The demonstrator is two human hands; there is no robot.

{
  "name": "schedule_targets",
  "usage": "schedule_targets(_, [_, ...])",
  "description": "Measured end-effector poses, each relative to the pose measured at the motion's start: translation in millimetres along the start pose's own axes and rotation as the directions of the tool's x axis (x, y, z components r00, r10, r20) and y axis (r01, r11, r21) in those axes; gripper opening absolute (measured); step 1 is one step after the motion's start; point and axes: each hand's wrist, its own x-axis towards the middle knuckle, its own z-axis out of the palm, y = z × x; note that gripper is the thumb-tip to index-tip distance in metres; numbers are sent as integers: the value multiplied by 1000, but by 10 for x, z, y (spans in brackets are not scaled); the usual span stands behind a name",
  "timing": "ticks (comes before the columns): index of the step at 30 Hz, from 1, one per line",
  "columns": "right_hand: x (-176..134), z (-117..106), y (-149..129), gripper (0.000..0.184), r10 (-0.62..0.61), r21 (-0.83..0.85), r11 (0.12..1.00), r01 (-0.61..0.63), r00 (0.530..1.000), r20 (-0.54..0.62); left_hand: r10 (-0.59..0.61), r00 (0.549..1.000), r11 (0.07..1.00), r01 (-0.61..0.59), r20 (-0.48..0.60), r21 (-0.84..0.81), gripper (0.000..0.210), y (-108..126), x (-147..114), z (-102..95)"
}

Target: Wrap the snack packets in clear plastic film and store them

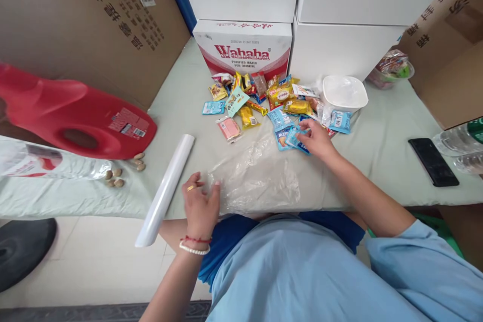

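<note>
A clear plastic bag (260, 176) lies flat and crinkled on the table in front of me. My left hand (202, 204) is at its left edge, fingers curved and apart, with nothing visible in them. Beyond the bag, my right hand (316, 138) has its thumb and fingertips on a small blue snack packet (293, 136) among other blue packets. Behind is a pile of wrapped snacks, including yellow packets (279, 94), a pale green packet (237, 100) and a pink one (229, 129). Another blue packet (340, 122) lies right of my right hand.
A white roll (166, 188) overhangs the front edge. To its left are a red jug (81, 115), a plastic bottle (56, 163) and several walnuts (118, 182). At the back stand a Wahaha box (243, 50) and a white bowl (344, 91); a phone (433, 161) lies right.
</note>
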Motion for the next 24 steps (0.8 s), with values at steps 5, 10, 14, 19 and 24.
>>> schedule_targets(5, [-610, 231, -92, 26, -471, -165, 842, 513, 849, 239, 524, 849, 843, -528, 68, 100, 20, 85, 51, 27])
schedule_targets(10, [-1148, 241, 209, 44, -387, -212, 767, 605, 700, 600, 466, 762, 751, -610, 450, 253, 42, -14, 231, 403])
schedule_targets(14, [-1456, -80, 437, 54, -262, -314, 795, 518, 762, 592, 433, 731, 694, -644, 527, 323, 53, -162, 245, 504])
schedule_targets(19, [-1564, -424, 360, 51, -167, -306, 842, 444, 754, 635, 375, 776, 700, -595, 507, 394, 56, -150, 280, 504])
schedule_targets(24, [-939, -573, 119, 36, -103, -239, 925, 295, 801, 590, 367, 750, 687, -618, 550, 384, 56, -84, 317, 562])
